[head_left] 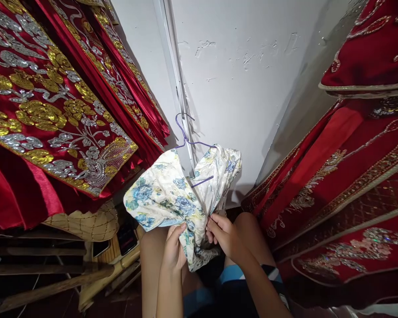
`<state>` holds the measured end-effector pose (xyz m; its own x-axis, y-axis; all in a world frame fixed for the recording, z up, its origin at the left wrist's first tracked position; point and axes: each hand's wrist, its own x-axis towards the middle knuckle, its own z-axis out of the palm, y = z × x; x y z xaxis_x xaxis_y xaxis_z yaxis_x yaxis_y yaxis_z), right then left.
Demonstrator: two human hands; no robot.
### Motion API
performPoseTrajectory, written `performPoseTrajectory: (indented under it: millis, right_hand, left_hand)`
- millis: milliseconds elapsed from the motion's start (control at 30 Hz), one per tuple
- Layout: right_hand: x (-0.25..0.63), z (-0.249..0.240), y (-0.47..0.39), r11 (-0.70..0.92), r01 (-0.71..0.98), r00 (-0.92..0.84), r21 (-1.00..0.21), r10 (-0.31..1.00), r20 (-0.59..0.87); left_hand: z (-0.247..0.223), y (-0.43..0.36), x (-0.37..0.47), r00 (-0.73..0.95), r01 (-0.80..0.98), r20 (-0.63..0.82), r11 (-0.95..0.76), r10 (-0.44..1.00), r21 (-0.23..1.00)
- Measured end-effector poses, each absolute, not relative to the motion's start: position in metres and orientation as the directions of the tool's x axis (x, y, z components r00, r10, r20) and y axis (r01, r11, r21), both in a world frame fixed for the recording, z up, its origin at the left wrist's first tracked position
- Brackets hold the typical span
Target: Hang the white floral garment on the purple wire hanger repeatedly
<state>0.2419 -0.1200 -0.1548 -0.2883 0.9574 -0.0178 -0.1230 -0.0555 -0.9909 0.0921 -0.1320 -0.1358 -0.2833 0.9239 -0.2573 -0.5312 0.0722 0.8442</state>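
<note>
A white garment with blue and yellow flowers point(172, 187) hangs on a thin purple wire hanger point(185, 138) in front of me, over my knees. My left hand point(176, 247) grips its lower left part, the thumb lying on the cloth. At the front, right of centre, my right hand point(221, 234) pinches the fabric between thumb and fingers. Any fastening at that spot is too small to make out. The hanger's bar crosses the open neckline, and the garment's lower end bunches between my legs.
Red embroidered costumes with gold and silver sequins point(41, 112) hang on the left, and beaded red garments point(334, 176) on the right. Behind the hanger is a white wall point(239, 97) with a metal strip point(172, 53). A bamboo bench point(119, 269) bearing phones point(128, 240) stands lower left.
</note>
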Motion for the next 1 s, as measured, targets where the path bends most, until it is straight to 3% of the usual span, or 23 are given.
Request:
performPoseTrajectory:
  millis: [133, 267, 367, 433, 500, 567, 600, 633, 700, 767, 833, 1000]
  right_hand:
    - [0.243, -0.153, -0.120, -0.113, -0.121, -0.316, -0.986, 0.946, -0.069]
    - [0.244, -0.145, -0.121, -0.104, -0.138, -0.344, -0.985, 0.938, -0.051]
    - [0.247, -0.141, -0.124, -0.061, -0.110, -0.303, -0.992, 0.953, -0.025]
    - [0.248, -0.140, -0.125, -0.045, -0.069, -0.279, -0.997, 0.960, -0.024]
    - [0.248, -0.140, -0.126, -0.037, -0.030, -0.270, -0.999, 0.962, -0.027]
    - [0.247, -0.138, -0.127, -0.038, -0.007, -0.270, -0.999, 0.962, -0.034]
    - [0.246, -0.137, -0.127, -0.039, 0.001, -0.274, -0.999, 0.961, -0.038]
    - [0.245, -0.136, -0.128, -0.040, 0.006, -0.280, -0.999, 0.959, -0.040]
    - [0.243, -0.133, -0.129, -0.032, 0.008, -0.294, -0.999, 0.955, -0.033]
    - [0.241, -0.131, -0.131, -0.023, -0.001, -0.288, -1.000, 0.957, -0.021]
    - [0.240, -0.131, -0.132, -0.024, -0.012, -0.285, -1.000, 0.958, -0.019]
    - [0.242, -0.120, -0.120, -0.048, -0.087, -0.245, -0.995, 0.969, -0.026]
  left_hand:
    - [-0.132, -0.132, 0.094, -0.194, -0.632, -0.376, 0.178, 0.906, 0.754]
    - [-0.135, -0.129, 0.093, -0.158, -0.669, -0.390, 0.193, 0.907, 0.718]
    - [-0.146, -0.122, 0.090, -0.221, -0.680, -0.390, 0.145, 0.894, 0.718]
    - [-0.153, -0.118, 0.089, -0.365, -0.639, -0.388, 0.076, 0.846, 0.765]
    - [-0.160, -0.119, 0.093, -0.608, -0.477, -0.249, -0.096, 0.754, 0.874]
    - [-0.166, -0.126, 0.100, -0.783, -0.143, 0.077, -0.299, 0.617, 0.944]
    - [-0.169, -0.130, 0.104, -0.787, 0.036, 0.254, -0.369, 0.563, 0.929]
    - [-0.173, -0.135, 0.108, -0.738, 0.175, 0.391, -0.404, 0.550, 0.898]
    - [-0.180, -0.142, 0.115, -0.545, 0.272, 0.481, -0.398, 0.687, 0.876]
    - [-0.188, -0.145, 0.119, -0.297, 0.243, 0.393, -0.329, 0.870, 0.913]
    - [-0.193, -0.144, 0.121, -0.137, 0.222, 0.285, -0.251, 0.949, 0.942]
    - [-0.184, -0.141, 0.122, -0.119, 0.266, 0.268, -0.230, 0.956, 0.936]
